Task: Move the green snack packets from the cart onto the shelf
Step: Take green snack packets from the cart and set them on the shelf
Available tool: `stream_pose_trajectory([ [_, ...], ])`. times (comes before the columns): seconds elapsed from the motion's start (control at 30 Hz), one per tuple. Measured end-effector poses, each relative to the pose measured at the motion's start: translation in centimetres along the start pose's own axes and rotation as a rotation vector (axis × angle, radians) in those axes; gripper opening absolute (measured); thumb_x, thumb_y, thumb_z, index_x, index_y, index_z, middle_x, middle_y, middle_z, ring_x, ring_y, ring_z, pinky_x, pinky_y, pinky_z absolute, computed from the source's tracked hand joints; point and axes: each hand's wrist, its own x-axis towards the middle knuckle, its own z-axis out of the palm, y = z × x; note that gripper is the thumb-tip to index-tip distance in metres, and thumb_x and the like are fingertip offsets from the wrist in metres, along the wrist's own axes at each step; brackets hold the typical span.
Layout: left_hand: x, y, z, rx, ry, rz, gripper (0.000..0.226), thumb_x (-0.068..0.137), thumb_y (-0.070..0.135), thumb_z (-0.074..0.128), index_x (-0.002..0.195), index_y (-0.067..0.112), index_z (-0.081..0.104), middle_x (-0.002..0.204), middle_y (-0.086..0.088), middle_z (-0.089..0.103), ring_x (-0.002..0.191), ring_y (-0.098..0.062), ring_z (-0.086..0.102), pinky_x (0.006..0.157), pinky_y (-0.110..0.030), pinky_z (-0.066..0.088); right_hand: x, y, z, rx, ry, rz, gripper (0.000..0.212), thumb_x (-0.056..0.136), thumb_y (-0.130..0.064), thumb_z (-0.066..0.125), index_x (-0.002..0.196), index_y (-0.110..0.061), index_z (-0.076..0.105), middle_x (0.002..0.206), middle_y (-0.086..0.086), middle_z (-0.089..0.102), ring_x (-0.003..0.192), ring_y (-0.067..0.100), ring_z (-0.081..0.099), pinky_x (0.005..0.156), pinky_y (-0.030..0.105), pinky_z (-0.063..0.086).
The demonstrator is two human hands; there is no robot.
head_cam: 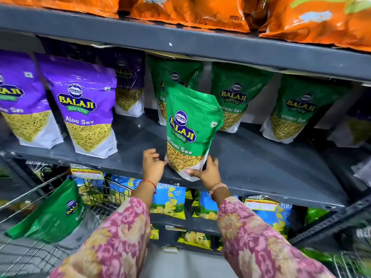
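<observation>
A green Ratlami Sev packet stands upright at the front edge of the dark grey shelf. My right hand grips its white bottom corner. My left hand is at the packet's lower left edge, fingers spread and touching it. Three more green packets stand at the back of the same shelf. Another green packet lies tilted in the wire cart at the lower left.
Purple Aloo Sev packets fill the shelf's left side. Orange bags sit on the shelf above. Blue and yellow chip bags line the shelves below. Bare shelf surface lies to the right of the held packet.
</observation>
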Motion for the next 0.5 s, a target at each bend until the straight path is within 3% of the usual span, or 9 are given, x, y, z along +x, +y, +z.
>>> stream_pose_trajectory([
  [0.07, 1.1, -0.1, -0.5, 0.166, -0.194, -0.063, 0.073, 0.074, -0.018, 0.052, 0.136, 0.009, 0.024, 0.137, -0.014, 0.041, 0.129, -0.028, 0.036, 0.104, -0.036, 0.034, 0.7, 0.1, -0.6, 0.021, -0.048, 0.029, 0.062, 0.061, -0.005, 0.079, 0.116, -0.004, 0.050, 0.114, 0.017, 0.053, 0.105, 0.025, 0.050, 0.088, 0.029, 0.039],
  [0.1, 1.5, -0.2, -0.6, 0.236, -0.299, -0.077, 0.080, 0.075, -0.016, 0.053, 0.140, 0.013, 0.016, 0.143, -0.011, 0.035, 0.133, -0.025, 0.031, 0.108, -0.035, 0.029, 1.0, 0.2, -0.9, 0.053, -0.059, 0.037, 0.058, 0.063, -0.002, 0.077, 0.114, -0.002, 0.051, 0.116, 0.019, 0.057, 0.106, 0.027, 0.053, 0.088, 0.031, 0.041],
  [0.2, 2.0, -1.1, -1.0, 0.342, -0.445, -0.131, 0.074, 0.076, -0.012, 0.055, 0.137, 0.016, 0.025, 0.135, -0.010, 0.046, 0.125, -0.025, 0.041, 0.108, -0.035, 0.029, 1.4, 0.7, -1.5, 0.053, -0.088, 0.064, 0.057, 0.067, -0.001, 0.073, 0.117, -0.002, 0.046, 0.116, 0.015, 0.058, 0.104, 0.023, 0.054, 0.090, 0.033, 0.043],
  [0.33, 1.8, -2.5, -1.3, 0.271, -0.389, -0.106, 0.067, 0.071, -0.014, 0.061, 0.129, 0.006, 0.033, 0.125, -0.009, 0.050, 0.113, -0.018, 0.045, 0.103, -0.033, 0.034, 1.9, 1.6, -1.4, 0.038, -0.156, 0.071, 0.056, 0.075, -0.002, 0.066, 0.125, -0.005, 0.039, 0.127, 0.016, 0.054, 0.117, 0.029, 0.051, 0.104, 0.045, 0.040],
  [0.5, 1.6, -2.9, -1.2, 0.259, -0.406, -0.041, 0.064, 0.071, -0.012, 0.063, 0.126, 0.003, 0.035, 0.124, -0.007, 0.050, 0.110, -0.016, 0.046, 0.102, -0.032, 0.034, 1.3, 2.1, -0.9, -0.070, -0.140, 0.104, 0.046, 0.083, -0.015, 0.061, 0.121, -0.003, 0.040, 0.126, 0.018, 0.056, 0.117, 0.034, 0.052, 0.100, 0.042, 0.042],
])
